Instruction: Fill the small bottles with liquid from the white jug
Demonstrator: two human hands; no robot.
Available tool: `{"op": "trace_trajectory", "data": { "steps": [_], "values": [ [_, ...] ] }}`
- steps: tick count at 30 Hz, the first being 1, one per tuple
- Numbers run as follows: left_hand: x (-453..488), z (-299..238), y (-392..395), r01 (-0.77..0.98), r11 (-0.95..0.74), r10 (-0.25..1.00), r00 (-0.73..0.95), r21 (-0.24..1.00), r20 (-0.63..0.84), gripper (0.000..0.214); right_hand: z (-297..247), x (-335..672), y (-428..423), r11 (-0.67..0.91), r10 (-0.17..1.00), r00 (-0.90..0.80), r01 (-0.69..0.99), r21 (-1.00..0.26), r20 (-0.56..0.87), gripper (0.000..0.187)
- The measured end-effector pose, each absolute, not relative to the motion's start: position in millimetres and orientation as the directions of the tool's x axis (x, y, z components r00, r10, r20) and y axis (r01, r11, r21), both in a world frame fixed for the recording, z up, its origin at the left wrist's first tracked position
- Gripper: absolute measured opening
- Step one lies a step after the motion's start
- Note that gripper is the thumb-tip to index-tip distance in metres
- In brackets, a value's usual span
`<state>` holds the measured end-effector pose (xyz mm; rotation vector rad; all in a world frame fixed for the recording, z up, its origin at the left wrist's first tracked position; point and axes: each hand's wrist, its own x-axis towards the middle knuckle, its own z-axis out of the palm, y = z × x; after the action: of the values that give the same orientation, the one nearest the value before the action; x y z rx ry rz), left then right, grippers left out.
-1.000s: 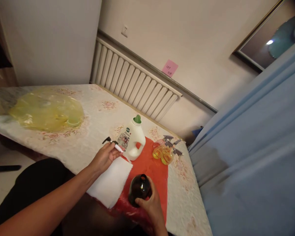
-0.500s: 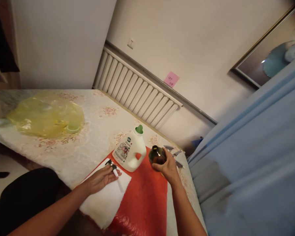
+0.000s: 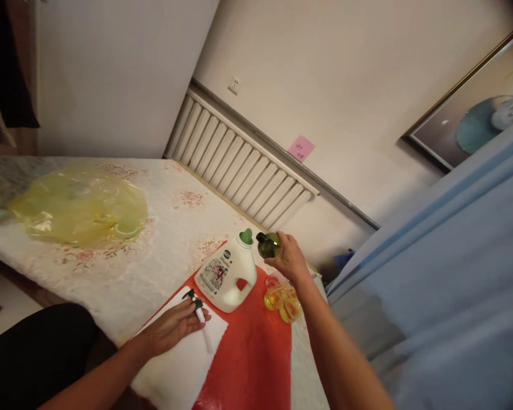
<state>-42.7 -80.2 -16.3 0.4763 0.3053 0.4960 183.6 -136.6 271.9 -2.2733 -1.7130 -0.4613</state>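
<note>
Across the fingers of my left hand (image 3: 169,330) lies a pump dispenser top (image 3: 198,310), black-headed with a white stem and clear tube. My right hand (image 3: 289,259) grips a dark green bottle (image 3: 270,246) by its body. The bottle is tilted, its black neck pointing left at the mouth of a white jug (image 3: 228,285). Its neck is just right of the green spout (image 3: 246,236) in the jug's mouth; I cannot tell whether they touch. The jug stands upright on a red sheet (image 3: 252,359), its label facing me.
White paper (image 3: 175,359) lies on the red sheet below my left hand. Yellow, clear containers (image 3: 284,300) stand near my right forearm. A yellow plastic bag (image 3: 77,208) rests on the flowered tablecloth (image 3: 166,228). Behind are a radiator (image 3: 243,159) and a blue curtain (image 3: 444,256).
My right hand has raised the green bottle and tipped it from upright to leftward, towards the jug's mouth. The yellow containers now show below it. My left hand still holds the pump top.
</note>
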Motion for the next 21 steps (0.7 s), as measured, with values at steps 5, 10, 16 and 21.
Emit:
{"op": "trace_trajectory", "data": {
  "steps": [5,10,16,21],
  "values": [
    [-42.2,-21.4,-77.2,-0.383,0.789,0.508,0.846,0.48,-0.161,0.025,283.8,174.6,-125.6,-0.312,0.907,0.231,0.93,0.194,0.351,0.075],
    [-41.5,-23.0,-76.4,-0.386,0.794,0.507,0.846,0.47,-0.162,0.018,287.6,167.0,-119.6,-0.319,0.925,0.213,0.885,0.339,0.315,0.075],
    [-40.9,-23.2,-76.8,-0.386,0.79,0.514,0.84,0.477,-0.173,0.019,286.2,164.8,-116.8,-0.293,0.938,0.167,0.852,0.434,0.305,0.07],
    [-40.6,-26.1,-76.5,-0.386,0.79,0.513,0.841,0.476,-0.171,0.022,284.6,166.6,-116.1,-0.277,0.942,0.131,0.824,0.495,0.31,0.066]
  ]
}}
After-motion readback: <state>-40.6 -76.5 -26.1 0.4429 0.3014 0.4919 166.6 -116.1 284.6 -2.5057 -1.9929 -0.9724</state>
